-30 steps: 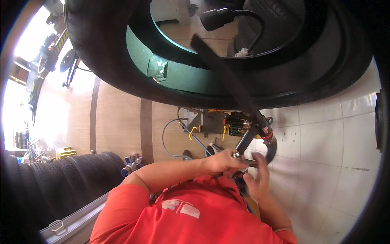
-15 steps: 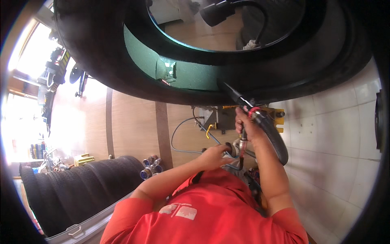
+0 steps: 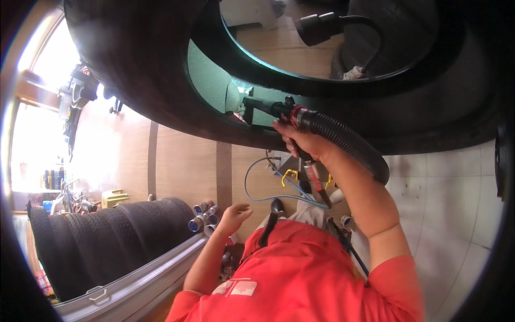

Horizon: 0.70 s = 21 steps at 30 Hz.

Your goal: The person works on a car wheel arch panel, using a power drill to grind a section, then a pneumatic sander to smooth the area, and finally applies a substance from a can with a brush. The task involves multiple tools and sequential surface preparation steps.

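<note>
A large black tyre (image 3: 126, 75) fills the top of the view, its green-lit inner wall (image 3: 206, 72) showing a rough patch with bright white glare. My right hand (image 3: 300, 140) is closed round the grip of an air vacuum gun (image 3: 284, 111). The gun's black nozzle points left into the tyre, close to that patch; whether it touches I cannot tell. A ribbed black hose (image 3: 348, 134) bends back from the gun over my right forearm, and an air line joins below the grip. Lower left, my left hand (image 3: 236, 216) holds nothing, its fingers apart and slightly bent.
A black gooseneck lamp (image 3: 316, 29) hangs within the tyre's central opening. Several tyres (image 3: 107, 236) stand in a row at lower left, behind a grey rail (image 3: 134, 287). Cans (image 3: 204, 214) are stacked beside them. A blue hose (image 3: 247, 185) loops near yellow hooks (image 3: 289, 176).
My right hand has carried the vacuum gun left and up, bringing its nozzle inside the tyre by the patch. The left hand has moved down and left, away from the air line.
</note>
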{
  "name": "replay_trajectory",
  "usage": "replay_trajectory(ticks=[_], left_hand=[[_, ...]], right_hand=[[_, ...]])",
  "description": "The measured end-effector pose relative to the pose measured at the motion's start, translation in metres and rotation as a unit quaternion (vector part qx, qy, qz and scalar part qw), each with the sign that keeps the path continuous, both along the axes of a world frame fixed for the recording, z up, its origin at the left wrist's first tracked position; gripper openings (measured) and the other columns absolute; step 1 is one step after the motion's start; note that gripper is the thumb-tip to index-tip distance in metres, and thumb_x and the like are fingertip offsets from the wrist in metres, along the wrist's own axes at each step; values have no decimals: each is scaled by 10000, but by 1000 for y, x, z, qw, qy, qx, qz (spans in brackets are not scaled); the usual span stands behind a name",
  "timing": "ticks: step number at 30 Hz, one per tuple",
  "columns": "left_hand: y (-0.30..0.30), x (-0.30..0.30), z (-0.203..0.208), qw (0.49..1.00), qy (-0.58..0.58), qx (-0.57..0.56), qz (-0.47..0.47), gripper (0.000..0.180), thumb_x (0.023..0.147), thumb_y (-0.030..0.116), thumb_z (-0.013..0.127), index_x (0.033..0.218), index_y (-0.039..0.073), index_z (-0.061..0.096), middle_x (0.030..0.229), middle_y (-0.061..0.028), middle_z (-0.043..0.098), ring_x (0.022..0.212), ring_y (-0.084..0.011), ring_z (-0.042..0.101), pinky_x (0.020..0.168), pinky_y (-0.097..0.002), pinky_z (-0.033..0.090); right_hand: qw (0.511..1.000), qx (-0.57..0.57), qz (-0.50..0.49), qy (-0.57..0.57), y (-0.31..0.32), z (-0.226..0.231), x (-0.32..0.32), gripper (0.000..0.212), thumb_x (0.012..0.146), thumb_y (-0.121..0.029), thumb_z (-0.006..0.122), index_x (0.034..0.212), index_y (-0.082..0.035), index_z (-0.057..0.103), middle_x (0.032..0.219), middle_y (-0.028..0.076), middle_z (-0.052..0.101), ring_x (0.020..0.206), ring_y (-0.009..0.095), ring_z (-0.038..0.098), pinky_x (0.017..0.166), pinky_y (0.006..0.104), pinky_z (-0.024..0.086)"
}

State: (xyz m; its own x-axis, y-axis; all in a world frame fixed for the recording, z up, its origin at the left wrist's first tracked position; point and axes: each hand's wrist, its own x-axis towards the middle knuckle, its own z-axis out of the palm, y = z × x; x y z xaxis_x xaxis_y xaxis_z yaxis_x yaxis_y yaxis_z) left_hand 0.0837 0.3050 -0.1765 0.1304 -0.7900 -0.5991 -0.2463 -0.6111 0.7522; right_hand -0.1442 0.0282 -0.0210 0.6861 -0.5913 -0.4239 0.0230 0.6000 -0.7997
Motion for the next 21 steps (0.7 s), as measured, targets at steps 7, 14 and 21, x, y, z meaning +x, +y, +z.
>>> replay_trajectory(ticks=[7,14,21], left_hand=[[7,-32,1,997,48,25,56,485,921,317,717,1242,-36,631,1080,-155,712,909,-180,664,748,-299,536],[-9,-42,-2,999,31,31,8,502,951,294,665,1292,-64,584,1142,-129,676,969,-179,645,806,-309,536],[-18,-43,4,999,11,33,-3,522,952,321,660,1287,-72,581,1113,-132,682,934,-173,647,791,-308,537]], right_hand=[[990,-118,-4,77,-3,-9,-5,346,914,-377,729,848,-79,566,523,-12,513,393,81,479,378,250,409],[979,-140,-10,147,8,-20,13,466,892,-488,716,784,-70,542,519,1,517,398,96,508,375,263,443],[990,-117,-73,10,11,-11,6,342,931,-341,716,805,-81,533,536,-38,480,410,60,463,381,234,385]])
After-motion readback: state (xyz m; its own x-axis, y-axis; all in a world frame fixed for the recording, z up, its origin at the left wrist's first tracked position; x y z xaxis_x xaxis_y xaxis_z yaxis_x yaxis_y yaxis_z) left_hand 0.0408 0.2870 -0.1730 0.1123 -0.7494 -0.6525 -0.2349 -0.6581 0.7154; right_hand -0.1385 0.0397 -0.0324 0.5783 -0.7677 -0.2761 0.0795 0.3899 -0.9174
